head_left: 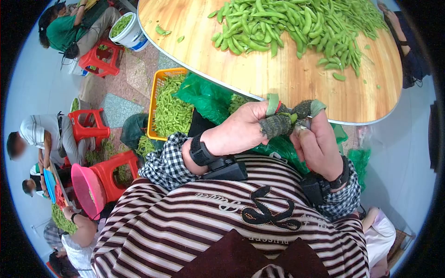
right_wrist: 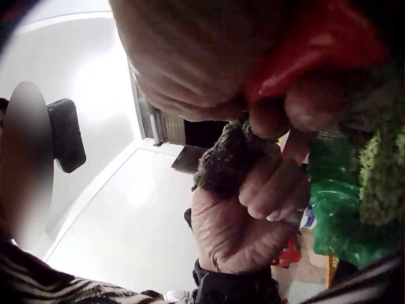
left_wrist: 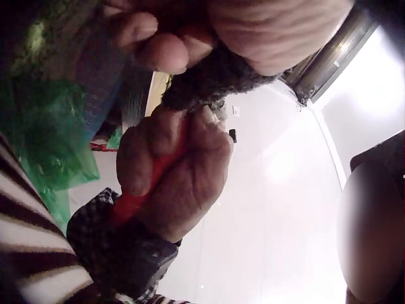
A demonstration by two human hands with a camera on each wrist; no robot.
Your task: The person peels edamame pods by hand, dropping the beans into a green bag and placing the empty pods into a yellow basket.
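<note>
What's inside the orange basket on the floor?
The orange basket holds green pods, heaped nearly to its rim. Its bottom is covered by them, and a green bag hides its right side.

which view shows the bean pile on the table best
The head view: the bean pile lies spread across the round table, fully in sight. Neither wrist view shows the pile; both are filled by the hands up close.

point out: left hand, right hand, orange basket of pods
left hand (head_left: 241, 132): head view, back of the hand.
right hand (head_left: 320, 148): head view, back of the hand.
orange basket (head_left: 152, 109): head view, left rim, on the floor beside the table.
</note>
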